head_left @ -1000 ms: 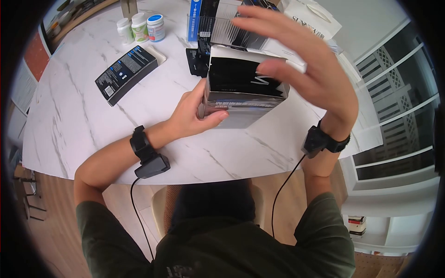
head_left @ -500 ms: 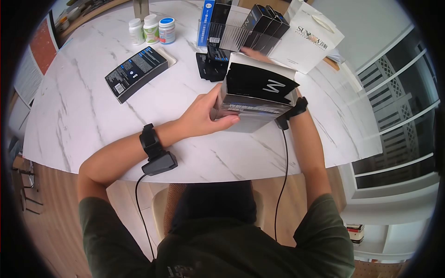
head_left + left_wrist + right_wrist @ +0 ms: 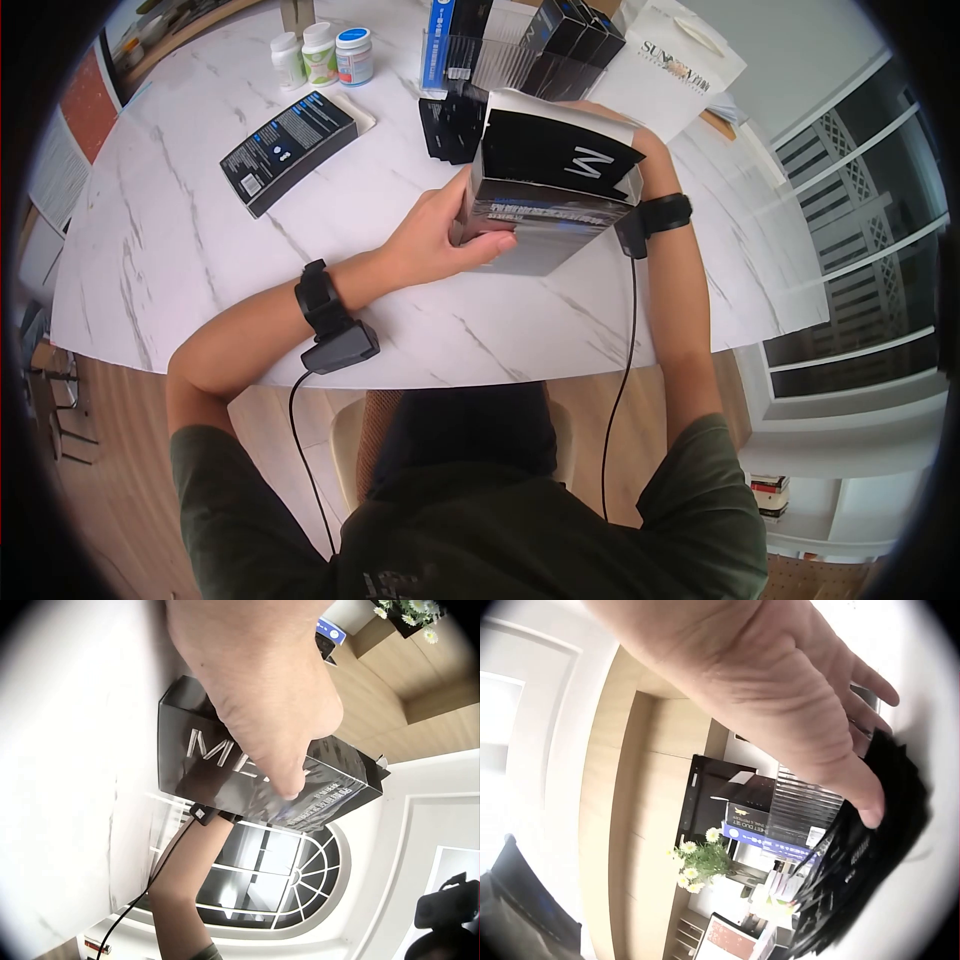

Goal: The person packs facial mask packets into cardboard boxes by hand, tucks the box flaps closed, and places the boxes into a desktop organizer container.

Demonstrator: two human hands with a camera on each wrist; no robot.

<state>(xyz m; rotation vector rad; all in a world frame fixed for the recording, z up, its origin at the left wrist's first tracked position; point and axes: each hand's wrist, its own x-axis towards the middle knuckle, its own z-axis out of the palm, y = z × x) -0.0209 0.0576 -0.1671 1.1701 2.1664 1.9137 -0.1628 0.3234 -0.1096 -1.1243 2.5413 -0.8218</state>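
Note:
My left hand [image 3: 435, 240] grips the left side of a dark grey box [image 3: 545, 235], its thumb across the front face. The box stands on the table with its top open and a black flap marked "M" showing. In the left wrist view the box [image 3: 195, 769] bears big silver letters, partly covered by the thumb. Behind the box reaches my right hand [image 3: 795, 697], mostly hidden in the head view. The right wrist view shows its thumb and fingers pinching a stack of black sachets [image 3: 855, 877]. In the head view the sachets [image 3: 447, 130] lie left of the box.
A closed black box [image 3: 288, 150] lies at the left, near three pill bottles [image 3: 320, 58]. At the back stand a clear organizer [image 3: 500, 65] with upright boxes and a white paper bag [image 3: 675, 70]. The marble table [image 3: 180, 260] curves round in front.
My right hand has come down from above the box and gone behind it to the sachets. The left hand has kept its grip on the box.

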